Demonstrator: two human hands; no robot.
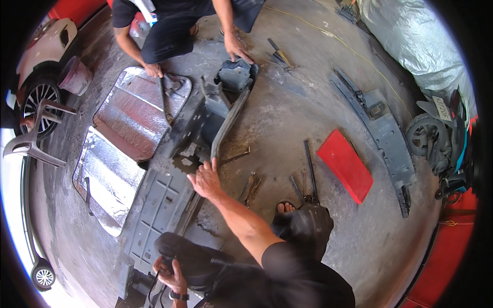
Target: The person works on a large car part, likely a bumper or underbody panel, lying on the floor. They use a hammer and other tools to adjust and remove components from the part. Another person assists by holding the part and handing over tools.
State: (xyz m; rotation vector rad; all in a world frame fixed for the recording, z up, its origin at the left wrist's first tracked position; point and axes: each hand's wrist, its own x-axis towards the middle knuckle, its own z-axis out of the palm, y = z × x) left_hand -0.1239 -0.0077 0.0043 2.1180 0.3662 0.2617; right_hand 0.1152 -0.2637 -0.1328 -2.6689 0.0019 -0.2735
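A long grey sheet-metal car body part (156,218) lies on the floor in front of me, its far half made of bent, open box sections. My right hand (206,179) rests on the part's edge near its middle, thumb and fingers spread. Low on the left, beside my knee, my left hand (172,277) is curled with a watch on its wrist. A thin black cord-like thing hangs from its fingers; what else they may hold is hidden. Across from me, a crouching person holds a dark bar (165,100) in one hand and presses the other on the part's far end.
A silver foil sunshade (115,174) lies left of the part. To my right are a red panel (345,165), a second grey metal piece (382,138) and long-handled tools (310,174). A hammer (279,51), plastic chair (38,138), bucket (75,76) and motorbike wheel (426,136) stand farther out.
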